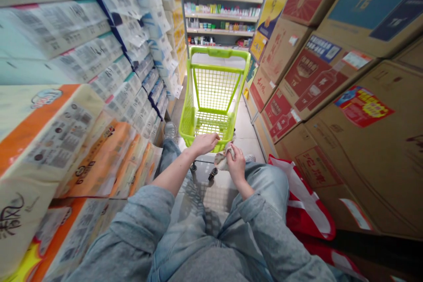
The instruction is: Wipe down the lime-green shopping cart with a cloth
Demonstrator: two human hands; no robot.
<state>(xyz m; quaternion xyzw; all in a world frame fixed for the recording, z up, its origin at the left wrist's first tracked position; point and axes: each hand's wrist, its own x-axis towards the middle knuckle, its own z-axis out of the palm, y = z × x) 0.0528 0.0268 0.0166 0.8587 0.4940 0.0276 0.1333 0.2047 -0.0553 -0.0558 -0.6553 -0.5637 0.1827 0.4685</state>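
Observation:
A bright green plastic shopping cart (216, 110) stands upright between my knees, its basket without goods. My left hand (205, 143) rests at the near rim of the basket, its fingers bent and close together; whether anything is between them is too small to tell. Just right of it, my right hand (235, 163) is closed on a crumpled whitish cloth (222, 161) near the basket's front right corner. The cloth hangs from the fingers toward the left, outside the basket.
Packs of tissue paper (99, 154) are stacked along the left. Large cardboard boxes (363, 141) rise on the right, with a red and white bag (307, 202) below them beside my leg. Shelves of small bottles (221, 9) stand beyond the cart.

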